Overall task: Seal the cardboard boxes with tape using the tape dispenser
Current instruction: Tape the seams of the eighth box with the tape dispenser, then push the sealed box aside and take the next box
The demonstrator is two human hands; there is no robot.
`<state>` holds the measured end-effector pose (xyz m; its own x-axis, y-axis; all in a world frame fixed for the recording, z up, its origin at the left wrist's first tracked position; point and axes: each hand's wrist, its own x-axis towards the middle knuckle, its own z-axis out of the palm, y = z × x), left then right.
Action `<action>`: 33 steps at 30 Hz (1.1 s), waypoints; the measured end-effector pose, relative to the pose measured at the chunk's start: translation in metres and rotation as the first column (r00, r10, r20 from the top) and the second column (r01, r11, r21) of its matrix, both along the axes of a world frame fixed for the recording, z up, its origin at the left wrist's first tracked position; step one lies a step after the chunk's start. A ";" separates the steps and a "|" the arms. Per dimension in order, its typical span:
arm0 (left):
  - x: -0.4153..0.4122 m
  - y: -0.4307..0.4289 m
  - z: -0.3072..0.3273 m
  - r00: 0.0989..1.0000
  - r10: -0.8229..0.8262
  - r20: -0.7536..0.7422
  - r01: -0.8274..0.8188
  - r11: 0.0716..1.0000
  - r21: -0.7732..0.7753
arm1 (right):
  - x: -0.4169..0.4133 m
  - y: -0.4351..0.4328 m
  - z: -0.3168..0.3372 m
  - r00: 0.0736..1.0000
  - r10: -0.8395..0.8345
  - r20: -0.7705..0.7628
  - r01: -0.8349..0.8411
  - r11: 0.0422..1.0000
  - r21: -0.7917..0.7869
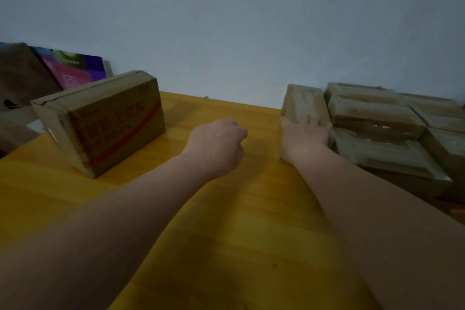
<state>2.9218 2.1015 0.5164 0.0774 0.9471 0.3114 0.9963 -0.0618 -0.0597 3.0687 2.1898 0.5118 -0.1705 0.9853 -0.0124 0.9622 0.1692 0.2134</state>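
Observation:
A cardboard box with red printing [105,120] lies on the yellow table [226,221] at the left. At the right stands a small cardboard box [303,103], leftmost of several taped boxes [377,118]. My right hand [302,136] rests on that small box, fingers spread over its top and thumb at its left side. Over the table's middle hovers my left hand [216,143], its fingers curled and holding nothing. No tape dispenser is in view.
A colourful pink and purple carton [73,68] leans on the wall at the back left, beside dark brown cardboard [22,75]. The pale wall [226,20] runs along the table's far edge.

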 end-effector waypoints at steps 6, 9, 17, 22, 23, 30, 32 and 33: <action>-0.071 -0.011 0.022 0.964 0.256 -0.077 -0.236 0.950 0.205 | -0.020 -0.016 0.021 0.970 0.192 -0.148 -0.178 0.979 0.105; -0.119 -0.019 0.034 0.861 0.503 -0.070 -0.488 0.858 0.160 | -0.035 -0.026 0.025 0.941 0.251 -0.226 -0.233 0.967 0.107; -0.180 -0.032 0.042 0.667 0.742 0.066 -0.722 0.666 -0.185 | -0.068 -0.045 0.025 0.918 0.287 -0.272 -0.287 0.957 0.043; -0.175 -0.036 0.051 0.693 0.711 0.120 -0.677 0.699 -0.229 | -0.074 -0.056 0.026 0.897 0.314 -0.310 -0.316 0.948 0.044; -0.173 -0.038 0.053 0.701 0.703 0.118 -0.669 0.706 -0.231 | -0.074 -0.060 0.027 0.891 0.320 -0.323 -0.323 0.945 0.045; -0.107 -0.070 0.058 0.858 0.495 0.139 -0.459 0.859 -0.225 | -0.039 -0.098 0.043 0.840 0.298 -0.454 -0.310 0.950 0.050; -0.075 -0.089 0.056 0.903 0.403 0.147 -0.371 0.906 -0.204 | -0.013 -0.115 0.045 0.825 0.276 -0.494 -0.288 0.956 0.053; -0.059 -0.099 0.055 0.924 0.353 0.148 -0.323 0.927 -0.191 | 0.002 -0.124 0.045 0.820 0.261 -0.509 -0.272 0.961 0.054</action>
<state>2.8630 2.0021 0.5713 -0.2982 0.9452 0.1327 0.9527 0.2863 0.1018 3.0706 2.0658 0.5571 -0.4140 0.9010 0.1294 0.8506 0.4335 -0.2977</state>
